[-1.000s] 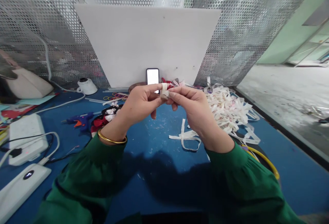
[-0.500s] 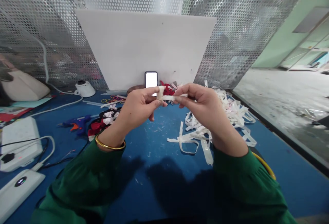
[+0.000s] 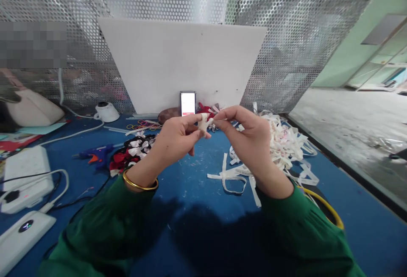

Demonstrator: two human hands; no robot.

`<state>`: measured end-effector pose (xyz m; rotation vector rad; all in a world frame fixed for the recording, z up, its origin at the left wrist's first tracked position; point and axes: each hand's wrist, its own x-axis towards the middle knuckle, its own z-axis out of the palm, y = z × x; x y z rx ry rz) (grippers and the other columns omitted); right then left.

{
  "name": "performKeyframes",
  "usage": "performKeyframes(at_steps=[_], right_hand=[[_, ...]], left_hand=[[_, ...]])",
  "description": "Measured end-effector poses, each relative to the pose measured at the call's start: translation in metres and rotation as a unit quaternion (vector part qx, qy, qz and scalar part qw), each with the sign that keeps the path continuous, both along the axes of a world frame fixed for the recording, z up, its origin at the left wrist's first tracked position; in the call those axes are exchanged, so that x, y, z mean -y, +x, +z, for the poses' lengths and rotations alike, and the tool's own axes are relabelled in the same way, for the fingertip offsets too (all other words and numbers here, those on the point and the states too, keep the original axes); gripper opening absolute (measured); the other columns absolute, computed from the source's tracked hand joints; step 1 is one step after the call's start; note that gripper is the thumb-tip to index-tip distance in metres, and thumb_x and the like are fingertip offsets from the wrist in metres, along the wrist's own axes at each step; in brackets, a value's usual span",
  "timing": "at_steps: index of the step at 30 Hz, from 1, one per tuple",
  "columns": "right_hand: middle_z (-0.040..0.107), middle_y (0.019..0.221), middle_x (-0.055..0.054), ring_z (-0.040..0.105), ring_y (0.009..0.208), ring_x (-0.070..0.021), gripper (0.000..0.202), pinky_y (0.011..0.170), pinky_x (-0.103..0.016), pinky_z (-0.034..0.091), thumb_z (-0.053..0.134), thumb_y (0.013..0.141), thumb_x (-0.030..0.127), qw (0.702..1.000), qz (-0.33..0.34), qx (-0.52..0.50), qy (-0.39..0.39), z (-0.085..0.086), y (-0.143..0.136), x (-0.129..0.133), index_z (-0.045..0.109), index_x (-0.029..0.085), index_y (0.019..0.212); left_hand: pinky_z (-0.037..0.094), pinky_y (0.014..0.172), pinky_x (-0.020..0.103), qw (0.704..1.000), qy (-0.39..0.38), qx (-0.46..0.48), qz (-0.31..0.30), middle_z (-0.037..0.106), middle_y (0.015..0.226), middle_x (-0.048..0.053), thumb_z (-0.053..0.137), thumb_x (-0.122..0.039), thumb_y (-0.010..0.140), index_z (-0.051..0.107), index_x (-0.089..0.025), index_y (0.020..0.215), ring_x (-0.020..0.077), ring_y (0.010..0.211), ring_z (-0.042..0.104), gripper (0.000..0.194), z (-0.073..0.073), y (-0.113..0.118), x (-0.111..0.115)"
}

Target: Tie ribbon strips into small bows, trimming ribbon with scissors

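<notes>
A metal mesh wall (image 3: 286, 35) with a white board (image 3: 184, 61) leaning on it stands behind a blue table (image 3: 197, 192); above the table, in front of the board, a cream ribbon (image 3: 204, 124) is held between two hands. The left hand (image 3: 176, 139) has its index finger stretched out with the ribbon wrapped about it, and the thumb pressed to the lower part; the right hand (image 3: 248, 137) pinches the free end narrowly between thumb and fingertips, just beside the left.

Half a second ago that end ran out flat and straight to the right; now the stretch between the hands is shorter and looks gathered or twisted (the wrap around the finger is there in both moments), so the work seems to have gone from drawing the end out to working it close to the loop; the ribbon is small here and partly covered by fingers, so whether a knot has formed I cannot tell.

Beyond the hands, a phone (image 3: 188, 103) stands against the board, with red cloth (image 3: 204, 109) beside it; loose white strips (image 3: 223, 174) lie on the table near the right wrist, and a big heap of ribbons (image 3: 288, 139) spreads farther right; to the left are a pile of bows (image 3: 135, 148), a blue glue gun (image 3: 98, 155) and a white power strip (image 3: 28, 175).
</notes>
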<state>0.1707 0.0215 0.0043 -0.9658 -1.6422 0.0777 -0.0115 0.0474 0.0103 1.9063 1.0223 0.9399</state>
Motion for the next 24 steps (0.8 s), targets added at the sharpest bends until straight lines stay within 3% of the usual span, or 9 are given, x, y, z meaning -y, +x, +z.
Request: performKeyframes(at_steps=[5, 9, 13, 17, 21, 24], right_hand=[[0.071, 0.08, 0.0, 0.066, 0.081, -0.0162, 0.012, 0.083, -0.036, 0.044, 0.064, 0.093, 0.017, 0.987, -0.045, 0.092, 0.124, -0.02, -0.016, -0.009, 0.069, 0.022, 0.084], [0.072, 0.079, 0.0, 0.064, 0.074, -0.0164, 0.015, 0.081, -0.037, 0.04, 0.06, 0.096, 0.02, 0.965, -0.108, 0.182, 0.156, -0.023, -0.017, -0.009, 0.073, 0.025, 0.089], [0.074, 0.081, 0.0, 0.063, 0.073, -0.0168, 0.017, 0.08, -0.036, 0.039, 0.057, 0.096, 0.017, 0.948, -0.128, 0.236, 0.172, -0.021, -0.018, -0.004, 0.072, 0.024, 0.095], [0.071, 0.074, 0.004, 0.064, 0.067, -0.0151, 0.007, 0.084, -0.037, 0.042, 0.065, 0.09, 0.018, 0.974, -0.134, 0.152, 0.103, -0.021, -0.021, -0.003, 0.063, 0.023, 0.095], [0.064, 0.077, 0.002, 0.062, 0.071, -0.0184, 0.033, 0.083, -0.041, 0.047, 0.067, 0.08, 0.019, 0.986, -0.146, 0.074, 0.023, -0.023, -0.022, -0.005, 0.055, 0.022, 0.111], [0.063, 0.103, -0.009, 0.062, 0.096, -0.0262, 0.059, 0.087, -0.047, 0.05, 0.061, 0.076, 0.013, 0.99, -0.138, 0.03, 0.021, -0.028, -0.025, -0.008, 0.047, 0.02, 0.132]], left_hand=[[0.045, 0.043, 0.019, 0.999, 0.035, -0.001, -0.031, 0.061, 0.053, -0.006, 0.056, -0.012, 0.085, 0.071, -0.016, 0.121, 0.0087, 0.039, 0.057, 0.039, -0.003, 0.004, 0.003], [0.044, 0.045, 0.018, 0.999, 0.047, -0.003, -0.023, 0.058, 0.049, -0.006, 0.054, -0.011, 0.084, 0.073, -0.015, 0.107, 0.0094, 0.04, 0.058, 0.03, -0.006, 0.005, 0.002], [0.043, 0.044, 0.019, 0.999, 0.053, 0.0, -0.003, 0.056, 0.044, -0.007, 0.054, -0.011, 0.083, 0.072, -0.016, 0.106, 0.0108, 0.039, 0.058, 0.03, -0.008, 0.004, 0.001], [0.044, 0.047, 0.02, 0.996, 0.075, -0.031, 0.023, 0.058, 0.047, -0.007, 0.051, -0.006, 0.078, 0.072, -0.019, 0.113, 0.0113, 0.04, 0.057, 0.043, -0.009, 0.008, 0.004], [0.043, 0.053, 0.023, 0.985, 0.141, -0.089, 0.054, 0.064, 0.056, -0.003, 0.052, -0.01, 0.083, 0.074, -0.018, 0.111, 0.0129, 0.049, 0.059, 0.037, -0.012, 0.015, 0.008], [0.041, 0.055, 0.023, 0.976, 0.182, -0.112, 0.05, 0.069, 0.068, 0.0, 0.053, -0.009, 0.083, 0.074, -0.019, 0.113, 0.0143, 0.057, 0.06, 0.039, -0.016, 0.02, 0.011]])
